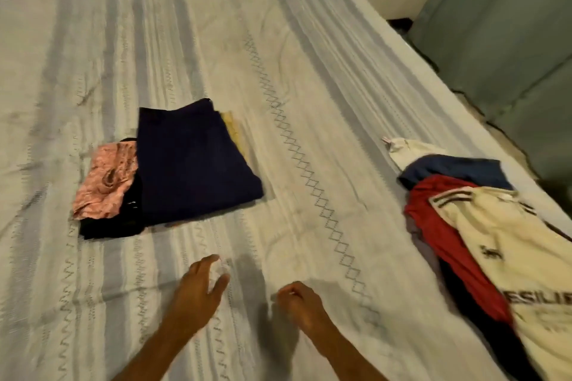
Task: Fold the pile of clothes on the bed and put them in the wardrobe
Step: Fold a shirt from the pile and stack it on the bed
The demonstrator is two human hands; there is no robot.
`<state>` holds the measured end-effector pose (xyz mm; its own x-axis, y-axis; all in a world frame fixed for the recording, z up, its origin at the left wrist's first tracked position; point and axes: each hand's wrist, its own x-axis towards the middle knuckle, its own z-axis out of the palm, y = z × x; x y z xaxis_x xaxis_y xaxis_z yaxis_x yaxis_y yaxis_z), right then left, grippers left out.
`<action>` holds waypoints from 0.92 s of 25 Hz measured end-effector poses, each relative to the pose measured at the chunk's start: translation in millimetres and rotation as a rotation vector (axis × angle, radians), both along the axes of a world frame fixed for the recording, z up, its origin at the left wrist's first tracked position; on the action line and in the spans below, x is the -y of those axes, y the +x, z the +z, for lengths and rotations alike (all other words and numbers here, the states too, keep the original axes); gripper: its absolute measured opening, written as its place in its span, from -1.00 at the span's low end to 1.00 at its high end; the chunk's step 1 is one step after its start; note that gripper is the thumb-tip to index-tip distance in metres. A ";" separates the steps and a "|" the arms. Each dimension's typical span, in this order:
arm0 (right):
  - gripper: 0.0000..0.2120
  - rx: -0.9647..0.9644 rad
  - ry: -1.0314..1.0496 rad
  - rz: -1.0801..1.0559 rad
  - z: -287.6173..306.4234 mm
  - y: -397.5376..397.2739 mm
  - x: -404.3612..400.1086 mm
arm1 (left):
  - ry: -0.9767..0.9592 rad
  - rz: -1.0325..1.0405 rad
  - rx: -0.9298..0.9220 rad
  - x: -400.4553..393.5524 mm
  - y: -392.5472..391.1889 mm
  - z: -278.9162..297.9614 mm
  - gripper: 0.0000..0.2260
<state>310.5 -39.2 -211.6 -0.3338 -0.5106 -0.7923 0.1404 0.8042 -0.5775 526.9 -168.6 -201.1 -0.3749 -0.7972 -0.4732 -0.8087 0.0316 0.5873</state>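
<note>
Pale woven cloth with grey-blue stripes and zigzag stitching covers the bed (278,71), which fills most of the frame. Left of centre lies a folded stack: a dark navy garment (192,164) on top, a sliver of yellow fabric (231,128) showing at its upper right edge, a black garment (114,226) beneath at the lower left, and a crumpled pink patterned piece (105,182) resting on the black one's left side. At the right edge of the frame lies the unfolded pile: a cream shirt with dark lettering (501,257) on top, a red garment (445,232) under its left side, a blue piece (458,170) above that, and a small white item (405,147) at the pile's upper tip. Both bare forearms enter from the bottom centre. The left hand (198,291) hovers just over or on the bedspread with fingers loosely spread and lightly bent, holding nothing. The right hand (301,303) has its fingers curled in; motion blur hides whether it pinches the bedspread or anything else. The folded stack sits above and left of the left hand, near it; the unfolded pile lies well apart to the right of the right hand. A grey-green surface (510,40) stands beyond the bed in the upper right.
</note>
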 end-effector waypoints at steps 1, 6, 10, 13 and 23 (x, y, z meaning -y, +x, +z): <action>-0.89 -0.038 -0.007 0.060 10.8 -16.0 -17.3 | 0.031 -0.013 -0.001 -8.6 -11.7 5.0 -0.47; -0.91 -0.298 -0.005 0.144 71.6 -146.7 -128.1 | 0.157 -0.259 -0.085 -64.4 -121.5 61.4 -0.66; -0.89 -0.639 0.021 0.069 82.1 -263.2 -196.7 | 0.189 -0.367 -0.142 -105.8 -213.7 77.9 -0.77; -0.95 -0.765 0.034 0.038 76.0 -355.5 -241.7 | 0.189 -0.386 -0.159 -137.4 -299.6 76.9 -0.82; -0.64 -0.815 -0.067 0.263 37.4 -587.1 -240.3 | -0.033 -0.360 -0.156 -139.0 -591.3 21.5 -0.45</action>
<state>-276.7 201.0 -174.2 -0.6501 -0.6884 -0.3216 -0.5250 0.7129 -0.4649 -64.4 -29.6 -179.6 -0.6990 -0.6149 -0.3650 -0.6434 0.3180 0.6964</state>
